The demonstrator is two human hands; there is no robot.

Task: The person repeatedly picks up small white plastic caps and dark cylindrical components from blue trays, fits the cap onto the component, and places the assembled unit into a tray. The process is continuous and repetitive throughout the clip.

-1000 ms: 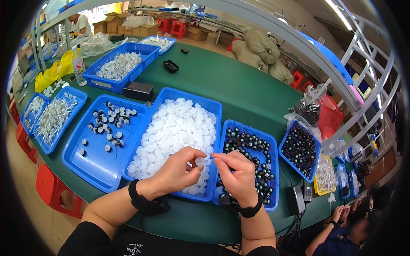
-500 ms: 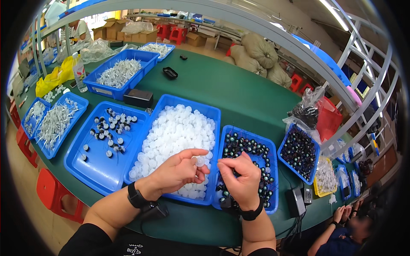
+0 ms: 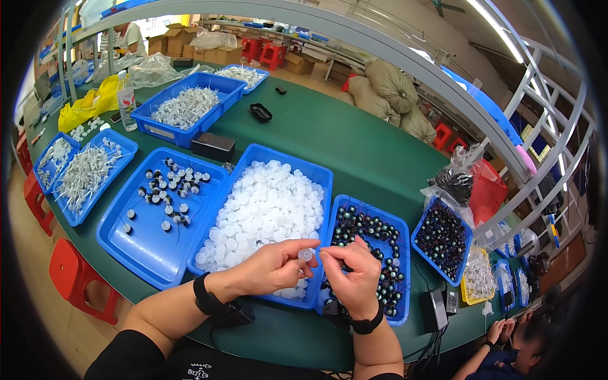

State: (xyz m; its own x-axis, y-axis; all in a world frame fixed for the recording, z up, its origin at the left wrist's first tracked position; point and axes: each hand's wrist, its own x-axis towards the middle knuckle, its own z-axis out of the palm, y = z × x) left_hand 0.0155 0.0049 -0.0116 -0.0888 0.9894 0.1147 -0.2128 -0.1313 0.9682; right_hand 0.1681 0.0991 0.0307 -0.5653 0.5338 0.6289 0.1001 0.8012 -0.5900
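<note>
My left hand (image 3: 273,266) pinches a small translucent white round cap (image 3: 305,254) between thumb and fingers. My right hand (image 3: 356,278) is closed right beside it, fingertips nearly touching the cap; what they pinch, if anything, is too small to make out. Under my left hand lies a blue tray (image 3: 327,183) heaped with similar white caps (image 3: 266,202). Below my right hand stands another blue tray (image 3: 405,253) of dark, shiny round parts (image 3: 354,221) with thin wires. Both hands hover above the trays.
At left, a blue tray (image 3: 136,253) holds capped dark parts; beyond are trays of white stemmed pieces (image 3: 187,107). A black box (image 3: 213,146) and a bottle (image 3: 126,104) stand farther back. Right are another dark-part tray (image 3: 443,237), power adapters (image 3: 434,310) and a co-worker's hands (image 3: 500,330).
My hands have come closer together, and the cap in my left hand has turned to show its round face beside my right fingertips. The whole view has shifted slightly.
</note>
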